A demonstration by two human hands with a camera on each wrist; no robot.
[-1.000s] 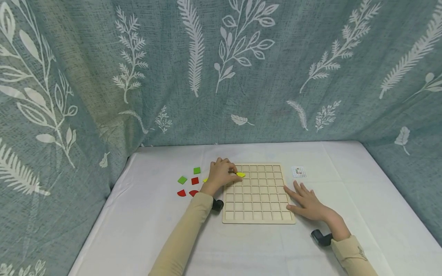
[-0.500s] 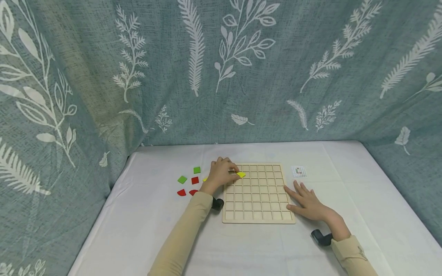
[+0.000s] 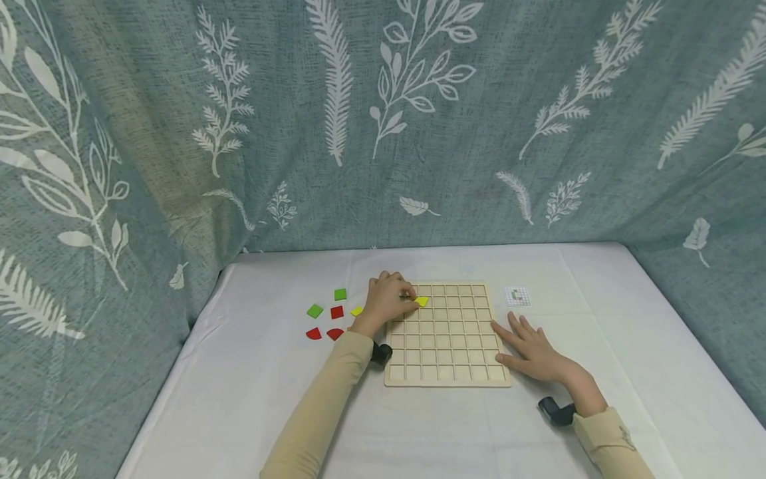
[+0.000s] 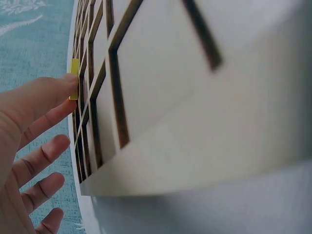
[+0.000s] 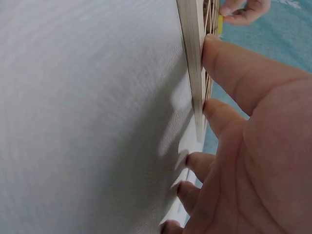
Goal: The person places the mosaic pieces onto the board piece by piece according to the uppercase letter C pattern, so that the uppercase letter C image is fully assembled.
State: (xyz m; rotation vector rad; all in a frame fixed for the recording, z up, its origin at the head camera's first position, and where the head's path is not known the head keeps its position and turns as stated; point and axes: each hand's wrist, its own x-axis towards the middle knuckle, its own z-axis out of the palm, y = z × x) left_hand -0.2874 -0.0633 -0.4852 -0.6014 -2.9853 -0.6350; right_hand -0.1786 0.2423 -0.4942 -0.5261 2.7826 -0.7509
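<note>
My left hand (image 3: 385, 301) pinches a small yellow tile (image 3: 421, 302) between thumb and index finger, over the upper left cells of a wooden grid board (image 3: 449, 384). In the left wrist view the yellow tile (image 4: 74, 79) stands edge-on at the fingertips, close to the grid; the other fingers are loosely bent. At the board's right edge my right hand (image 3: 531, 351) lies with spread fingers. In the right wrist view its thumb and index finger touch the board's rim (image 5: 195, 63).
Left of the board lie green tiles (image 3: 314, 311), a red square tile (image 3: 337, 312), red rounded tiles (image 3: 314, 334) and another yellow tile (image 3: 357, 311), partly behind the left arm. A small printed grid card (image 3: 517, 297) lies at the board's upper right, on the white cloth (image 3: 239, 399).
My left hand has shifted slightly right with the yellow tile, which has turned a little. The right hand stays at the board's edge.
</note>
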